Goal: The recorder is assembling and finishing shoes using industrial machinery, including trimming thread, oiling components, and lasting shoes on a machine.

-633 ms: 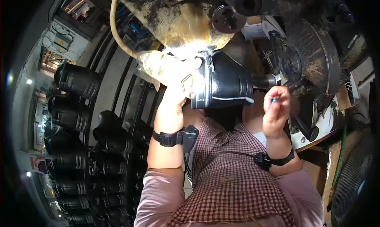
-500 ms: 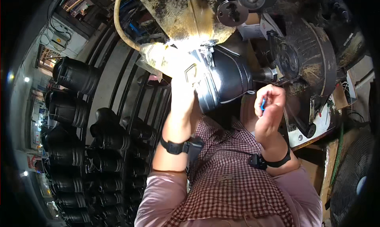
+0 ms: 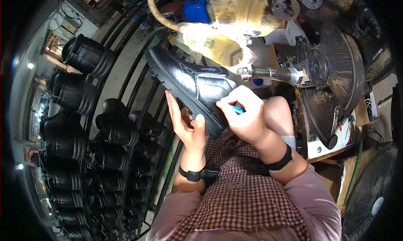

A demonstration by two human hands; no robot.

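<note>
A black leather boot (image 3: 184, 79) with a thick lugged sole lies tilted in front of me, its toe toward the upper left. My left hand (image 3: 189, 132) holds it from below, thumb and fingers against the sole. Beside the boot's heel end, my right hand (image 3: 249, 117) is closed round a small blue tool (image 3: 237, 110). Only a sliver of that tool shows, so its kind is hidden. The right fingertips are at the boot's upper, seemingly touching it.
A machine's metal arm (image 3: 275, 74) juts out just beyond my right hand, under a brightly lit worn plate (image 3: 235, 14). A large wheel (image 3: 336, 69) stands to the right, a fan (image 3: 373, 199) below it. Racks of black boots (image 3: 115, 125) fill the left side.
The boot has come off the machine arm and turned, so its sole faces my left hand. My right hand has moved left to the boot with the blue tool.
</note>
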